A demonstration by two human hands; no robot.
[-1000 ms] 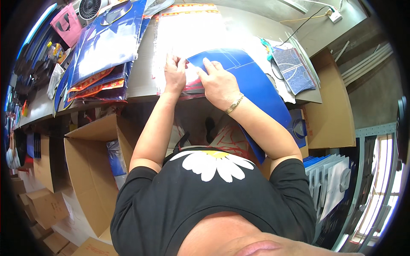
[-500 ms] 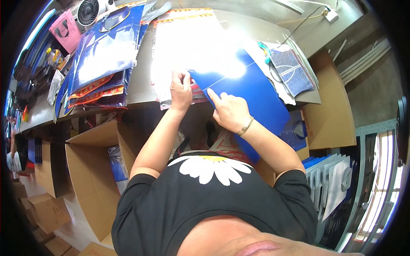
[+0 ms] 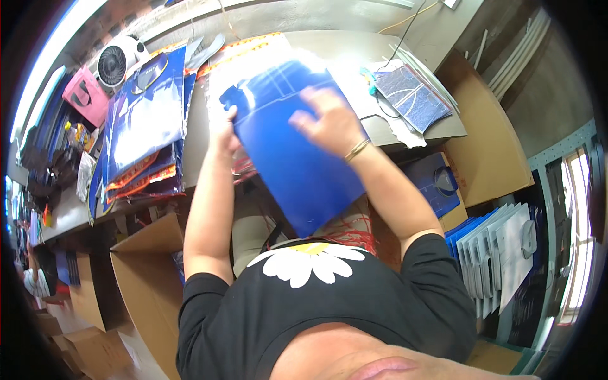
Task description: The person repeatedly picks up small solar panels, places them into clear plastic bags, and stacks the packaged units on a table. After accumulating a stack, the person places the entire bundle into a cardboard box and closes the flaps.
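Note:
A large, glossy blue flat sheet with fold lines (image 3: 297, 164) lies slanted across the table's near edge, its lower corner reaching toward my lap. My left hand (image 3: 223, 136) grips its left edge, the thumb on top and the other fingers partly hidden. Over the sheet's upper right part, my right hand (image 3: 332, 120) has its fingers spread, slightly smeared by motion; whether it touches the surface I cannot tell. Beneath the sheet, white, brightly lit plastic-wrapped material with a red and orange border (image 3: 253, 45) shows at the back.
Blue plastic-wrapped packages (image 3: 142, 120) are piled at the left, near a fan (image 3: 114, 63) and a pink bag (image 3: 85, 98). A dark blue patterned item (image 3: 415, 95) rests at the right of the table. Cardboard boxes (image 3: 149, 278) stand below left; white and blue folded bags (image 3: 491, 253) stand at right.
The blue sheet has swung to the left and now lies in front of me. My left hand has shifted left along with it; the right hand has gone from pointing to spread fingers.

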